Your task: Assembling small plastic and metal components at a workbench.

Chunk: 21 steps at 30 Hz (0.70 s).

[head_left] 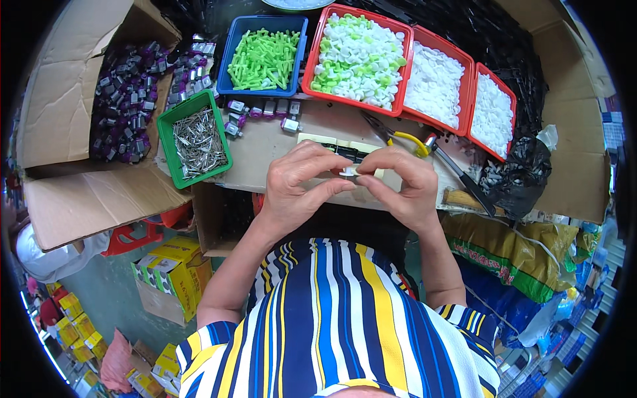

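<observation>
My left hand (298,180) and my right hand (406,182) meet above the front of the bench. Both pinch a small white plastic part (348,172) between thumbs and forefingers; the fingertips hide much of it. Just behind them lies a cream-coloured block (358,145) with black pieces in it, partly covered by my hands. Pliers with yellow grips (410,140) lie to the right of the block, beside a hammer with a black handle (464,178). Several small motors with purple ends (268,108) stand on the bench behind my left hand.
A green tray of metal pins (163,132) stands left. Behind are a blue tray of green parts (225,83) and red trays (306,86) of white and green pieces. A cardboard box (73,86) of motors is far left; a black plastic bag (525,174) sits right.
</observation>
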### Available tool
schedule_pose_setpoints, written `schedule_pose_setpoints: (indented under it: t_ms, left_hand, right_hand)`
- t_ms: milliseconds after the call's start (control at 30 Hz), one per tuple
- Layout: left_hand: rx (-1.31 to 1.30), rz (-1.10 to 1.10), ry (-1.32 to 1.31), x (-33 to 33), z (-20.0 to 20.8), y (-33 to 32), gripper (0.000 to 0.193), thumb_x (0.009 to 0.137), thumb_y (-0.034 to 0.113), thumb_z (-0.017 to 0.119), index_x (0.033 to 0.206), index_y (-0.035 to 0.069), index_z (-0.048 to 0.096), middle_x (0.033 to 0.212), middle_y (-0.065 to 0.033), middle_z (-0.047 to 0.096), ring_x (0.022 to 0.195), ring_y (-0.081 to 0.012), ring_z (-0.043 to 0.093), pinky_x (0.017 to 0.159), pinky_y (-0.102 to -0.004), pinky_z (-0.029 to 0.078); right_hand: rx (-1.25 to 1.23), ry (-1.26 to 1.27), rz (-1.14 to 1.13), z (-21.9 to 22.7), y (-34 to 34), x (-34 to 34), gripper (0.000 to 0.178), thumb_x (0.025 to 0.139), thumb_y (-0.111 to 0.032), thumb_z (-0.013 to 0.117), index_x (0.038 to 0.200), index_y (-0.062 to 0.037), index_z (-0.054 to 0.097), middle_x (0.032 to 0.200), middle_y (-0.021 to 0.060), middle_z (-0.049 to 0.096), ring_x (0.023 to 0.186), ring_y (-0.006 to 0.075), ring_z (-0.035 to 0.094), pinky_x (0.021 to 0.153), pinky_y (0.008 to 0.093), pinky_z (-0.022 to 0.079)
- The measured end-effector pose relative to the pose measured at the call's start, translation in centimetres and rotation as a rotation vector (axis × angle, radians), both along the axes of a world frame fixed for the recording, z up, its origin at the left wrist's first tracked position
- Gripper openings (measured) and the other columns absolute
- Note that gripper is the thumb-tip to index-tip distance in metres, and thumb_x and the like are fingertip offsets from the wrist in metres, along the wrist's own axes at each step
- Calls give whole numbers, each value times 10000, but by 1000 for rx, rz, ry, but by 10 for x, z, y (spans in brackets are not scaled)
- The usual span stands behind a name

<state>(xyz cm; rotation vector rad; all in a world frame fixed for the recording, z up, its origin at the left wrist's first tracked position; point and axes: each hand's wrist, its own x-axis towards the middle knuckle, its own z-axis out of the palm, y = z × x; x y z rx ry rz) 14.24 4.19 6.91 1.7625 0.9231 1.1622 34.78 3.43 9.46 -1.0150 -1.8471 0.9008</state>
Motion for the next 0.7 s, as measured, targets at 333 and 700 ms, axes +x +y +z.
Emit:
schedule_pose_setpoints:
  t_ms: [333, 700]
  left_hand:
    - [-14, 14, -92, 3, -4, 1, 267, 731, 75, 833, 970, -4, 743, 908, -97, 699, 845, -198, 645, 749, -303, 503]
    - [-29, 24, -63, 4, -7, -2, 328, 711, 96, 851, 1005, 3, 739, 911, -89, 691, 853, -189, 651, 748, -294, 515]
  right_hand:
    - [-54, 103, -80, -9, -7, -11, 143, 776, 66, 730, 914, 34, 703, 897, 119, 694, 843, 208, 655, 754, 306, 500]
    - [100, -77, -76, -7, -9, -12, 164, 778, 84, 706, 918, 17, 656, 874, 119, 657, 805, 237, 656, 700, 320, 509]
